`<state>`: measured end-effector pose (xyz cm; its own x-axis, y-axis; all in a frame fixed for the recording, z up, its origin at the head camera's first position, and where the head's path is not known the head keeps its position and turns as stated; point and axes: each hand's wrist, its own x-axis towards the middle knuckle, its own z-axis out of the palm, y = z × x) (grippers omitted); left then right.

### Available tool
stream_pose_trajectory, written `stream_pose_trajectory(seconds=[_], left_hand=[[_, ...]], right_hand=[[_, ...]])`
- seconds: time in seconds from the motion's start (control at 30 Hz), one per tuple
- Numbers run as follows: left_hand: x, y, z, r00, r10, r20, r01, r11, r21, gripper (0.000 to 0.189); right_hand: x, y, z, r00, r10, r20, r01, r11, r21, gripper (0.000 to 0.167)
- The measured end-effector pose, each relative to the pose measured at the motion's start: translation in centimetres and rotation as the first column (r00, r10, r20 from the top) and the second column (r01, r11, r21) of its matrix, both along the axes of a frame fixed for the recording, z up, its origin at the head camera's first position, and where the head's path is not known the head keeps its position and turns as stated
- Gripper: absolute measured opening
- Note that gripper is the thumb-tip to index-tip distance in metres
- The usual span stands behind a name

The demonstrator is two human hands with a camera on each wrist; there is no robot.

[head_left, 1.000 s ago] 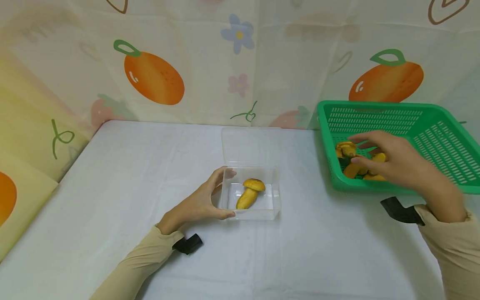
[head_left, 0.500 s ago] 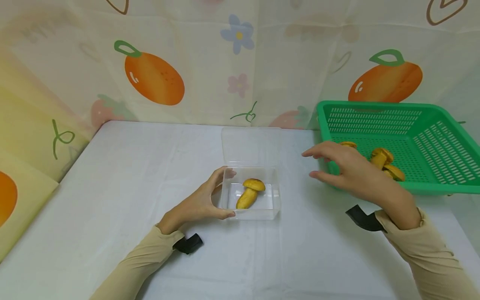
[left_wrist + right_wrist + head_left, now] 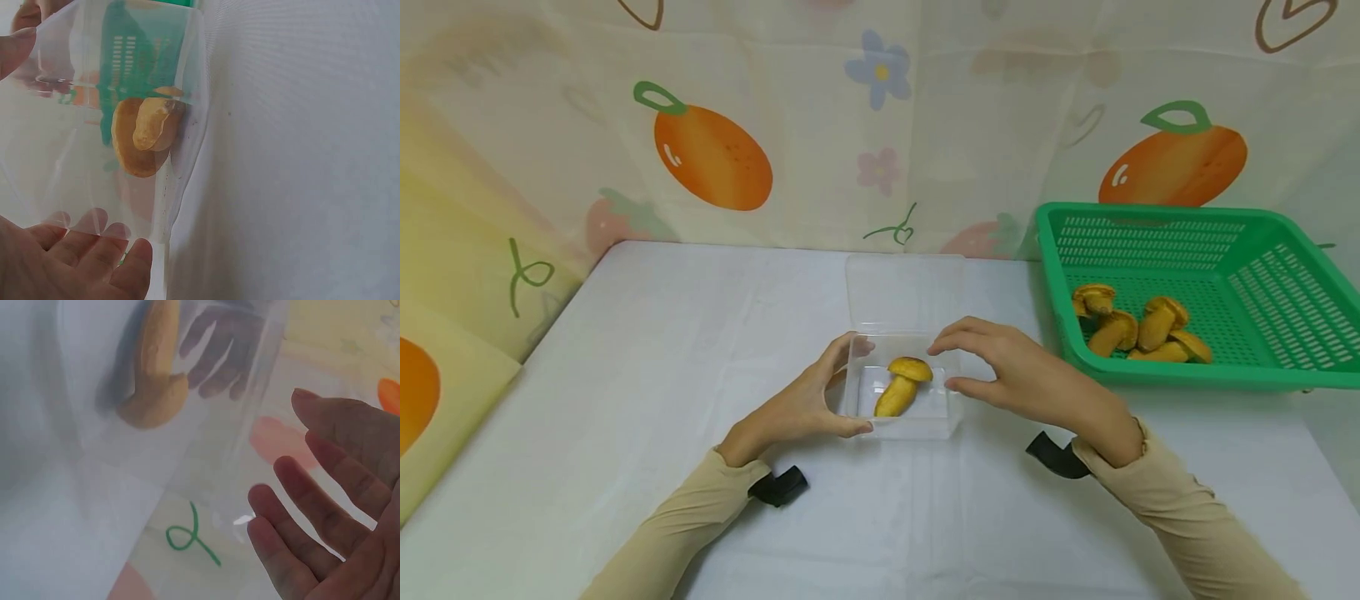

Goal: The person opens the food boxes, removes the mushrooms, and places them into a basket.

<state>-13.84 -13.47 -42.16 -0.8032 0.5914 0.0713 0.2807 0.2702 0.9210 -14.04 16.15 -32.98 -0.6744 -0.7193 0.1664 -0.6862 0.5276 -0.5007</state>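
A clear plastic box [image 3: 917, 429] with its lid [image 3: 904, 287] raised stands on the white cloth. One yellow-brown mushroom [image 3: 901, 387] lies inside it; the left wrist view shows this mushroom [image 3: 140, 137] through the wall. My left hand [image 3: 805, 400] holds the box from the left, thumb at the front and fingers round the back. At the box's right side hovers my right hand [image 3: 1026, 375], fingers spread and nothing in them. In the right wrist view, that right hand [image 3: 337, 506] appears apart from the box wall.
A green plastic basket [image 3: 1247, 375] stands at the right with several mushrooms [image 3: 1157, 325] in its left part. Behind the table hangs a printed curtain [image 3: 820, 125].
My right hand has moved left, from over the mushrooms in the basket to the right side of the box. The left hand and the box have stayed in place.
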Motion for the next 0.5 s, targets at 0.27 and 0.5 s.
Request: stream_pose_trajectory(seconds=[0.27, 0.5], left_hand=[[0.0, 0.0, 0.2, 1.000, 0.000, 0.020, 0.000, 1.000, 0.009, 0.098], [0.0, -0.1, 0.1, 1.000, 0.001, 0.025, -0.001, 1.000, -0.002, 0.097]], right_hand=[[-0.5, -2.7, -0.4, 0.994, 0.045, 0.098, -0.052, 0.997, 0.063, 0.040], [-0.8, -3.9, -1.1, 0.995, 0.020, 0.099, -0.039, 0.981, 0.192, 0.043]])
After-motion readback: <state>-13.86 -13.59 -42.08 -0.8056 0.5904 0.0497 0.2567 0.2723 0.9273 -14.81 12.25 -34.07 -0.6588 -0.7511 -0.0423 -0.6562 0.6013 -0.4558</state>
